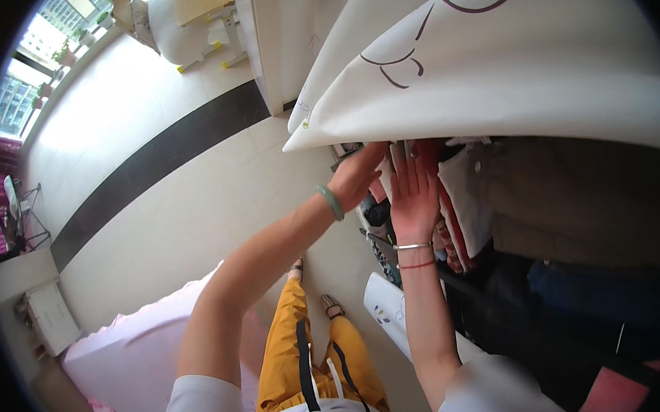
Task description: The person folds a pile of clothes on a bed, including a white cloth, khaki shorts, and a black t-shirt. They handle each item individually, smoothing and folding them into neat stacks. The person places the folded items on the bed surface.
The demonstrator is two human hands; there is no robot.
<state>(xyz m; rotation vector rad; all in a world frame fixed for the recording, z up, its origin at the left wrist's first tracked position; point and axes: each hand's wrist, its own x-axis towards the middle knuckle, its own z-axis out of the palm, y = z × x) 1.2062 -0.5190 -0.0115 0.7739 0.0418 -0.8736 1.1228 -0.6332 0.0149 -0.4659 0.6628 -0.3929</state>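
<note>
My left hand (pixel 357 175), with a green bangle on its wrist, reaches up under a white cover (pixel 506 88) with dark line drawings; its fingers are hidden among hanging clothes. My right hand (pixel 414 190), wearing a silver bangle and a red string, is raised flat with fingers spread against red and white garments (pixel 452 207). Whether either hand grips cloth cannot be told. A brown garment (pixel 575 200) hangs to the right.
Dark clothes (pixel 568 299) hang lower right. Cream tiled floor (pixel 193 196) with a black band (pixel 157 163) lies left. A pink covered surface (pixel 136 345) is lower left. White furniture (pixel 190 20) and windows (pixel 26 70) stand far left.
</note>
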